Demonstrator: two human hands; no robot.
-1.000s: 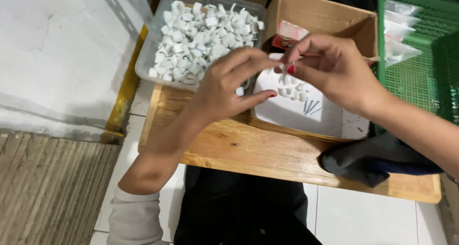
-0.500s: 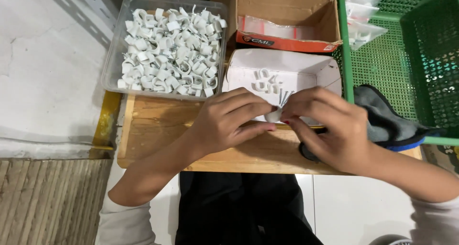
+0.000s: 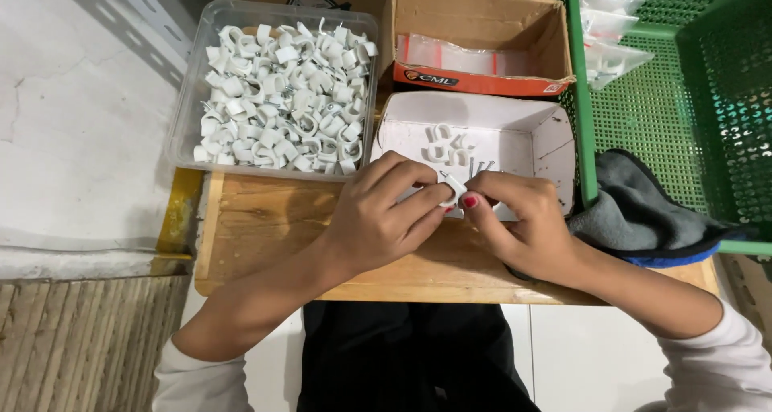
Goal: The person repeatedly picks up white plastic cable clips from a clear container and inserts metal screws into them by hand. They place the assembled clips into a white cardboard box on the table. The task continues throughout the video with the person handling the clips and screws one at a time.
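We look down on a wooden surface [image 3: 265, 227] across our lap. At far right stands a green plastic basket [image 3: 683, 98], with a grey cloth [image 3: 635, 211] lying against its near edge. At the back left sits a clear plastic tub [image 3: 186, 98] heaped with white cable clips [image 3: 281, 98]. Beside it is a brown cardboard box [image 3: 474, 18] holding clear bags. In front of that lies a shallow white tray [image 3: 523, 131] with a few clips and small nails. Over the tray's near edge, our left hand [image 3: 386, 215] and right hand [image 3: 523, 227] meet, fingertips pinched together on one small white clip [image 3: 453, 188].
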